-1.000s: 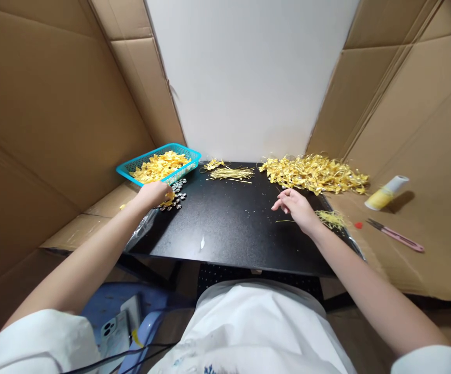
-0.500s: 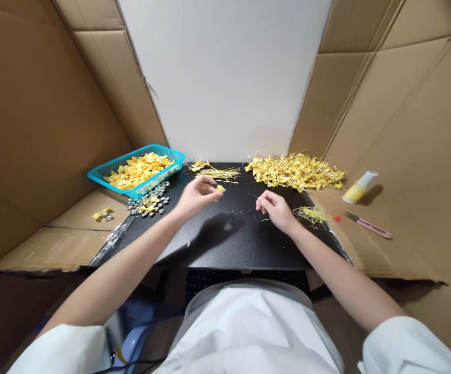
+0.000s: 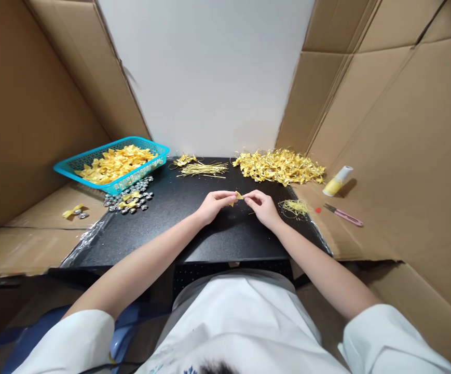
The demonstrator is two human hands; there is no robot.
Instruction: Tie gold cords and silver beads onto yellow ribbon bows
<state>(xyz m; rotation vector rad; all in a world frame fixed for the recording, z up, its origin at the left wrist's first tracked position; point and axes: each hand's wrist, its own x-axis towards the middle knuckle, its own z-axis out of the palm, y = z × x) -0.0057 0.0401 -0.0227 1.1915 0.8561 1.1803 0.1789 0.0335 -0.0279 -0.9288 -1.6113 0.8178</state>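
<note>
My left hand [image 3: 218, 205] pinches a small yellow ribbon bow [image 3: 239, 196] between thumb and fingers, over the middle of the black table. Close on its right, my right hand [image 3: 263, 206] is closed with its fingertips at the bow's edge. A thin needle showed in these fingers a moment ago; now it is mostly hidden. A short yellow strand shows below the right fingers. Behind the hands lies a bundle of gold cords [image 3: 204, 169]. Right of it is a big heap of finished-looking yellow bows with cord loops [image 3: 282, 166].
A turquoise basket [image 3: 163, 151] of yellow bows stands at the left. Silver bells or beads [image 3: 144, 196] lie before it, with two bows among them. At the right are yellow thread scraps [image 3: 294, 208], a thread spool [image 3: 337, 182], a red bit [image 3: 318, 210] and pink-handled snips [image 3: 345, 215]. Cardboard walls flank the table.
My hands have come together: the left moved right with the bow, and the right fingers now meet it. The whole view has shifted slightly.
</note>
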